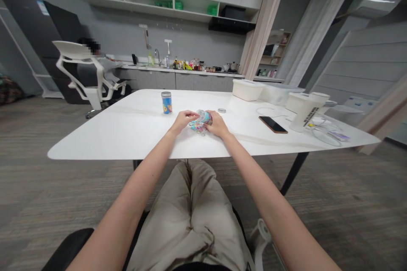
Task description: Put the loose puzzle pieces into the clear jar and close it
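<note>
A clear jar (202, 115) lies tilted over the white table (104, 139), its mouth toward the left. My right hand (218, 123) is wrapped round its right end. At the mouth is my left hand (183, 120), fingers close together; whether they pinch anything is too small to tell. Small colourful pieces (197, 126) are heaped below the jar, between my hands. Beyond my right hand a round silvery lid (221, 110) lies flat. A second jar (166, 103), with a blue picture label and a grey lid, stands upright to the left of my left hand.
A black phone (273, 124), a white tumbler (307, 114) and cables lie to the right. White containers (247, 90) stand at the back right. Past the table's far left, a person (110, 70) sits in a white chair (74, 51).
</note>
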Demonstrator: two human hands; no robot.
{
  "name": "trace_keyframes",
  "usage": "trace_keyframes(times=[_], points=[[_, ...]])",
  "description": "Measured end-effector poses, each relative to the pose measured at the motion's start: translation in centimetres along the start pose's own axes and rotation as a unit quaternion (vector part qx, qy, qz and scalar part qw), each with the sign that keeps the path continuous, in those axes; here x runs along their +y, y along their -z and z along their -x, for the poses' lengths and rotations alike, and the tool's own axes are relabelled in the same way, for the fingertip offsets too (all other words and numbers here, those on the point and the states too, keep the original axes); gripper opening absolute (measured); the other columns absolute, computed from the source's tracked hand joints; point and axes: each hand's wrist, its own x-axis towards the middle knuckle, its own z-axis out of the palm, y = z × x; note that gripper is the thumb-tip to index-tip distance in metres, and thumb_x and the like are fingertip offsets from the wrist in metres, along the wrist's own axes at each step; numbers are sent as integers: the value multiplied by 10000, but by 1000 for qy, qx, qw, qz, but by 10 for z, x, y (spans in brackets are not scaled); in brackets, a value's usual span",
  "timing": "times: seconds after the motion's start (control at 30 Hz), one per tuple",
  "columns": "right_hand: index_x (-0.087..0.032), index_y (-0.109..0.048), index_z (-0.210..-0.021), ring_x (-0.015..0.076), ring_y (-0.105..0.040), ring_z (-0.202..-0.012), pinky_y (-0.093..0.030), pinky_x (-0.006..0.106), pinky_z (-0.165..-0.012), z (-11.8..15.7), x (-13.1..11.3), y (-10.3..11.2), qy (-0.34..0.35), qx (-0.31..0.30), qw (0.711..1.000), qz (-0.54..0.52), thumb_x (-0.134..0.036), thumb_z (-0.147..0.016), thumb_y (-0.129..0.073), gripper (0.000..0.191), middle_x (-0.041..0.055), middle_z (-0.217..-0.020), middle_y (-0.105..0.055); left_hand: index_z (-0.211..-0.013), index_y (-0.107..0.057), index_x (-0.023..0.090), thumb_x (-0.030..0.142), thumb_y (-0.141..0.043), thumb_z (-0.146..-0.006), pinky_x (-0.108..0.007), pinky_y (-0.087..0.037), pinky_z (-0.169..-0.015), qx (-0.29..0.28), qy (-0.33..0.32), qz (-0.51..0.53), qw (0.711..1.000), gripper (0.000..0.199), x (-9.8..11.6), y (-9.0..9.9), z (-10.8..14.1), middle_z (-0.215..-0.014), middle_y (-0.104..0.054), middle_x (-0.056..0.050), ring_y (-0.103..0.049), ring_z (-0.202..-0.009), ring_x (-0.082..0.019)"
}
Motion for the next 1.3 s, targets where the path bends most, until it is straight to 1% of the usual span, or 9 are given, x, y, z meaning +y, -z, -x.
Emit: trace_keyframes(times=[0.2,0.33,0.43,0.53,0.73,1.0,1.13,1.2,1.3], points=[[-143,-494,-1240,289,-533,-1135,-408,425,-1018,-1,1,0,-1,1,1000,-1,-238,-714,-641,554,144,-1226,-589,-896,-746,165,299,-672,-695,-250,-381,-627,-6,17,29,999,253,6,3,-1,-745,-646,-24,-514,-679,-130],[-163,-432,-1272,297,-551,-1120,-426,443,-982,-1,7,-2,-110,57,992,3,-318,-776,-620,553,157,-1226,-582,-788,-717,159,267,-677,-664,-240,-328,-566,17,32,-26,999,169,3,8,-2,-594,-558,13,-440,-573,-112],[-153,-395,-1272,299,-587,-1068,-449,442,-930,-1,12,-3,-205,78,976,1,-379,-813,-603,552,182,-1191,-597,-677,-730,152,301,-733,-628,-255,-331,-578,-104,-7,-128,986,157,3,8,3,-557,-554,-1,-437,-570,-123],[-158,-394,-1246,287,-612,-1015,-467,426,-890,0,16,-3,-236,86,968,-9,-395,-809,-616,545,174,-1143,-622,-768,-777,170,373,-768,-620,-268,-379,-638,-226,-55,-172,957,251,5,2,9,-695,-638,-39,-510,-660,-156],[-159,-427,-1213,294,-607,-1018,-468,437,-898,-1,21,-7,-205,98,974,-26,-403,-784,-628,533,162,-1135,-620,-827,-778,179,453,-735,-667,-291,-423,-749,-318,-83,-233,915,320,2,-5,10,-806,-637,-48,-555,-771,-185],[-142,-436,-1213,300,-584,-1035,-465,441,-918,-3,19,-4,-148,84,985,-30,-346,-731,-672,574,151,-1131,-604,-768,-700,143,424,-733,-664,-285,-438,-757,-306,-83,-210,925,301,-1,-6,9,-794,-649,-34,-568,-790,-172],[-160,-458,-1195,295,-568,-1064,-452,439,-950,-2,17,-2,-103,80,991,-25,-268,-674,-709,588,135,-1154,-596,-752,-681,130,417,-742,-666,-277,-450,-694,-300,-27,-139,943,306,4,-5,10,-708,-658,-21,-575,-690,-145],[-179,-479,-1169,288,-567,-1055,-452,441,-951,-2,18,-2,-84,77,993,-20,-231,-664,-696,553,115,-1139,-599,-772,-673,125,440,-774,-634,-283,-466,-673,-255,6,-70,964,358,6,-4,9,-705,-670,-30,-595,-670,-146],[-183,-507,-1134,278,-570,-1031,-456,434,-940,-1,17,-2,-59,63,996,-13,-177,-639,-669,521,100,-1103,-605,-799,-666,129,468,-813,-582,-296,-491,-681,-131,6,30,991,429,6,-3,5,-743,-691,-45,-626,-693,-158]])
